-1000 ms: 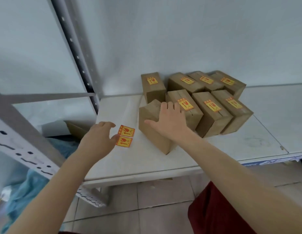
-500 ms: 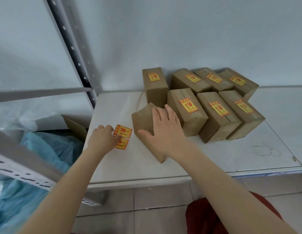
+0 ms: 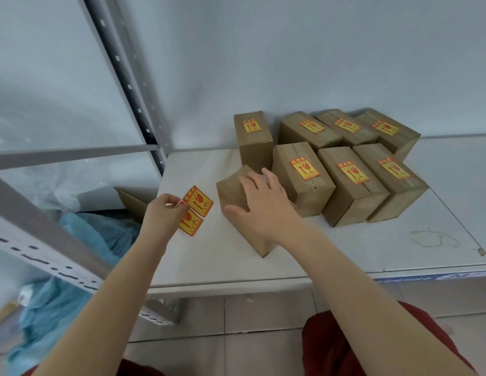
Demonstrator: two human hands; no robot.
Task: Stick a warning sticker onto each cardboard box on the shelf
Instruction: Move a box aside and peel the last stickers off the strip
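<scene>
Several brown cardboard boxes (image 3: pixel 353 183) stand on the white shelf (image 3: pixel 331 248), each with a yellow and red warning sticker on top. One plain box (image 3: pixel 236 196) lies tilted in front of them, and my right hand (image 3: pixel 263 204) rests flat on it. Two warning stickers lie left of that box. My left hand (image 3: pixel 161 210) pinches the corner of the upper sticker (image 3: pixel 199 202), whose edge is lifted. The lower sticker (image 3: pixel 191 225) lies flat on the shelf.
A grey perforated shelf post (image 3: pixel 128 85) rises at the left, with a slanted metal rail (image 3: pixel 41 248) below it. Blue plastic (image 3: pixel 73 267) and an open carton flap (image 3: pixel 130 202) lie left of the shelf. Tiled floor runs below the shelf's front edge.
My left hand has closed its fingers on the corner of the upper sticker and begun lifting it. My right hand has stayed on the plain box.
</scene>
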